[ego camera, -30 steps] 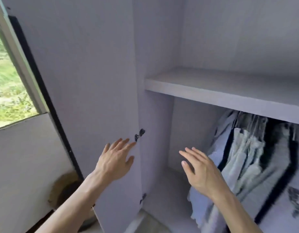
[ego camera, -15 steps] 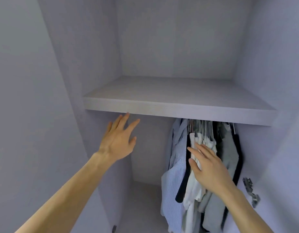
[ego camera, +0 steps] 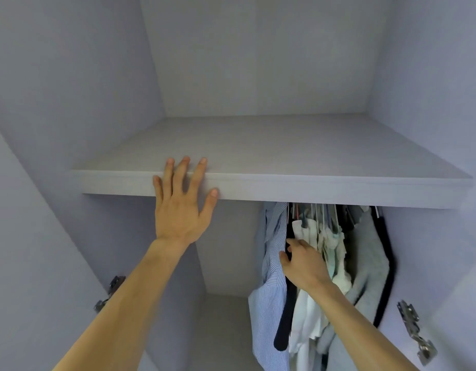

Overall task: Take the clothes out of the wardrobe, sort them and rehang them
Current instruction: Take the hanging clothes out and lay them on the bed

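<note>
I look into an open pale grey wardrobe. Several clothes hang bunched at the right under the shelf (ego camera: 312, 188): a blue striped shirt (ego camera: 271, 263), a dark garment (ego camera: 285, 325), white pieces (ego camera: 312, 231) and a grey top (ego camera: 371, 263). Their hanger hooks show just below the shelf edge; the rail is hidden. My left hand (ego camera: 180, 207) lies flat with fingers spread over the shelf's front edge. My right hand (ego camera: 304, 263) reaches in among the clothes, its fingertips pushed between the dark garment and the white pieces; whether it grips one I cannot tell.
The shelf's top carries nothing. The left half of the hanging space (ego camera: 226, 250) holds no clothes. Metal door hinges sit at the lower left (ego camera: 108, 293) and lower right (ego camera: 413, 330). Wardrobe side walls close in on both sides.
The view has swung from the left door to the wardrobe's inside. My left hand rose and landed on the shelf edge. My right hand moved into the hanging clothes.
</note>
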`<action>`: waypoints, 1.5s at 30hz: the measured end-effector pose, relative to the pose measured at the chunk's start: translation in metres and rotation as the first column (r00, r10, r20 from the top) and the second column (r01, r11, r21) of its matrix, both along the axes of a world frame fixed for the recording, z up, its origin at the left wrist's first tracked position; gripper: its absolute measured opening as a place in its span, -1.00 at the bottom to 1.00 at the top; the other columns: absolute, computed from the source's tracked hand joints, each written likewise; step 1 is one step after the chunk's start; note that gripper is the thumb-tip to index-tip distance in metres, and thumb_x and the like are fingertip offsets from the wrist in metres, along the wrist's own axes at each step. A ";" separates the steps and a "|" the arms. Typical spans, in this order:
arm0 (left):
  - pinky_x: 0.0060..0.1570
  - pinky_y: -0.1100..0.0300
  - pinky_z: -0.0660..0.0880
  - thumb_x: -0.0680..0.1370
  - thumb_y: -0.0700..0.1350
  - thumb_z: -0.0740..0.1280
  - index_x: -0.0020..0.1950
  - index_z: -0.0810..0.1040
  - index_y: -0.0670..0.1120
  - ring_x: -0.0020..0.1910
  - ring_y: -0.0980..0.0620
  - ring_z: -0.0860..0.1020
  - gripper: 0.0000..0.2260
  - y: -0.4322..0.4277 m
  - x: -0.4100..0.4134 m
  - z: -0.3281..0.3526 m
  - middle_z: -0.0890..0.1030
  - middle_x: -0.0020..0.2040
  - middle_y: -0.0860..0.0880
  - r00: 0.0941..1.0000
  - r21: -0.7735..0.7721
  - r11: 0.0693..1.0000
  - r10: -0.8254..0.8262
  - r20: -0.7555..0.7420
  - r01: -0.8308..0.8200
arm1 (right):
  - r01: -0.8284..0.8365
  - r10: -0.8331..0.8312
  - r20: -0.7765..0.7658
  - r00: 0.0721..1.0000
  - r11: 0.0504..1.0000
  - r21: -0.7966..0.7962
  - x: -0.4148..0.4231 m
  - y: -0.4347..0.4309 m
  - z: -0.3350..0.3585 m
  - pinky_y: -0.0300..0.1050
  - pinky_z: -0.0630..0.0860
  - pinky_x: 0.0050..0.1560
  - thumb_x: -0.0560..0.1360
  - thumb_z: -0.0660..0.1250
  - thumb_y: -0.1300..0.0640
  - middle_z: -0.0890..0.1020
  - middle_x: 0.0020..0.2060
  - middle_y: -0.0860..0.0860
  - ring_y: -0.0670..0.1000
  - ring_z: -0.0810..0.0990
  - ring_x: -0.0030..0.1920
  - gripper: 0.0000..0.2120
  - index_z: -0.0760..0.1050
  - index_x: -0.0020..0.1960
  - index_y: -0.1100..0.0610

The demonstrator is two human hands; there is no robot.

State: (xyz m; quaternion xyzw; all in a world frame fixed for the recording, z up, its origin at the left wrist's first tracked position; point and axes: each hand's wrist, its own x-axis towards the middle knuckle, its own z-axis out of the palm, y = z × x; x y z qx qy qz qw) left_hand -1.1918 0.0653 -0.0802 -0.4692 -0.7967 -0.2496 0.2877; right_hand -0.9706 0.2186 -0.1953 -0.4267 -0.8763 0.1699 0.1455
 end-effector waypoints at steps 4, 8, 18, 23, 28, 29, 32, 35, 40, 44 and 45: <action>0.54 -0.25 -0.08 0.64 0.22 0.07 0.62 0.07 0.12 0.61 -0.12 -0.10 -0.44 0.002 -0.001 -0.002 0.12 0.60 -0.05 1.000 0.036 0.999 0.004 -0.009 -0.003 | 0.063 -0.088 0.134 0.987 0.982 0.178 -0.022 -0.005 0.003 -0.14 0.38 -0.28 0.61 0.17 -0.08 0.64 0.00 0.00 0.07 0.66 -0.04 -0.66 0.39 0.27 0.11; 0.54 -0.23 -0.10 0.65 0.23 0.08 0.62 0.06 0.14 0.61 -0.10 -0.11 -0.44 0.002 -0.001 -0.001 0.12 0.60 -0.03 1.000 0.034 0.999 0.005 0.004 -0.005 | 0.119 -0.158 0.193 0.968 0.972 0.201 -0.036 -0.008 0.004 -0.16 0.34 -0.30 0.58 0.22 0.05 0.64 -0.01 0.00 0.06 0.67 -0.07 -0.76 0.41 0.19 0.13; 0.54 -0.24 -0.06 0.65 0.23 0.09 0.62 0.07 0.15 0.61 -0.10 -0.08 -0.45 0.001 0.002 0.000 0.16 0.58 -0.03 1.000 0.038 0.999 0.013 0.005 -0.013 | 0.147 -0.190 0.177 0.966 0.962 0.231 -0.034 -0.009 -0.005 -0.16 0.30 -0.39 0.50 0.27 0.19 0.56 0.13 0.04 0.06 0.66 -0.16 -0.61 0.35 0.32 0.16; 0.54 -0.24 -0.05 0.65 0.23 0.10 0.62 0.07 0.15 0.61 -0.11 -0.06 -0.44 0.002 0.002 0.000 0.18 0.57 -0.04 1.000 0.046 0.999 0.013 0.000 -0.013 | 0.147 -0.200 0.232 0.952 0.963 0.224 -0.026 -0.003 0.003 -0.13 0.35 -0.28 0.54 0.28 0.12 0.58 0.14 0.05 0.10 0.66 0.02 -0.55 0.28 0.40 0.15; 0.54 -0.25 -0.04 0.65 0.23 0.10 0.62 0.08 0.14 0.61 -0.12 -0.05 -0.44 0.001 0.000 -0.001 0.19 0.56 -0.04 1.000 0.041 0.999 0.016 -0.004 -0.015 | 0.166 -0.167 0.105 0.980 0.986 0.020 -0.026 -0.010 0.001 -0.07 0.37 -0.23 0.55 0.23 0.12 0.57 -0.06 0.09 0.18 0.59 -0.09 -0.55 0.19 0.37 0.21; 0.54 -0.25 -0.05 0.65 0.24 0.09 0.62 0.08 0.14 0.61 -0.12 -0.05 -0.44 0.001 0.000 0.000 0.19 0.56 -0.04 1.000 0.040 0.999 0.018 -0.006 -0.018 | 0.183 -0.182 0.032 0.983 0.982 -0.036 -0.026 -0.012 0.000 -0.06 0.36 -0.24 0.56 0.20 0.13 0.54 -0.13 0.08 0.18 0.54 -0.16 -0.62 0.20 0.32 0.22; 0.53 -0.25 -0.04 0.64 0.24 0.10 0.61 0.09 0.14 0.61 -0.12 -0.05 -0.44 0.001 -0.001 -0.001 0.20 0.56 -0.04 1.000 0.040 0.999 0.020 -0.008 -0.020 | 0.191 -0.218 -0.133 0.967 0.963 -0.189 -0.029 -0.011 -0.006 0.02 0.45 -0.19 0.61 0.14 0.06 0.56 -0.19 0.11 0.20 0.52 -0.20 -0.79 0.30 0.12 0.21; 0.53 -0.26 -0.04 0.64 0.25 0.09 0.62 0.08 0.14 0.60 -0.13 -0.04 -0.44 0.002 -0.002 -0.001 0.20 0.55 -0.05 1.000 0.036 0.999 0.025 -0.020 -0.024 | 0.095 -0.149 -0.202 0.968 0.962 -0.256 -0.030 -0.005 -0.007 0.09 0.53 -0.03 0.67 0.07 -0.08 0.60 -0.21 0.12 0.20 0.60 -0.13 -0.65 0.40 -0.05 0.19; 0.53 -0.27 -0.04 0.64 0.27 0.06 0.62 0.04 0.15 0.60 -0.13 -0.05 -0.43 0.003 -0.005 -0.002 0.18 0.56 -0.05 0.999 0.008 0.999 0.031 -0.024 -0.031 | 0.000 -0.063 -0.351 0.934 0.984 -0.177 -0.036 -0.005 0.002 -0.04 0.43 -0.32 0.68 0.09 -0.01 0.46 -0.46 0.06 0.07 0.48 -0.43 -0.67 0.27 -0.23 0.08; 0.53 -0.28 -0.03 0.64 0.28 0.02 0.62 0.03 0.15 0.61 -0.14 -0.06 -0.43 0.001 -0.005 0.000 0.16 0.56 -0.05 0.999 -0.015 0.999 0.034 -0.024 -0.034 | -0.064 0.001 -0.407 0.914 0.988 -0.143 -0.039 -0.022 0.002 -0.21 0.26 -0.51 0.68 0.12 0.00 0.41 -0.52 0.02 0.00 0.39 -0.53 -0.66 0.24 -0.25 0.05; 0.53 -0.28 -0.03 0.64 0.28 0.02 0.62 0.03 0.15 0.61 -0.14 -0.06 -0.43 0.000 -0.004 0.000 0.16 0.56 -0.05 0.999 -0.019 0.999 0.032 -0.021 -0.033 | -0.078 0.013 -0.399 0.917 0.986 -0.146 -0.039 -0.027 -0.002 -0.20 0.26 -0.51 0.68 0.12 -0.01 0.41 -0.52 0.01 0.00 0.40 -0.53 -0.66 0.23 -0.25 0.05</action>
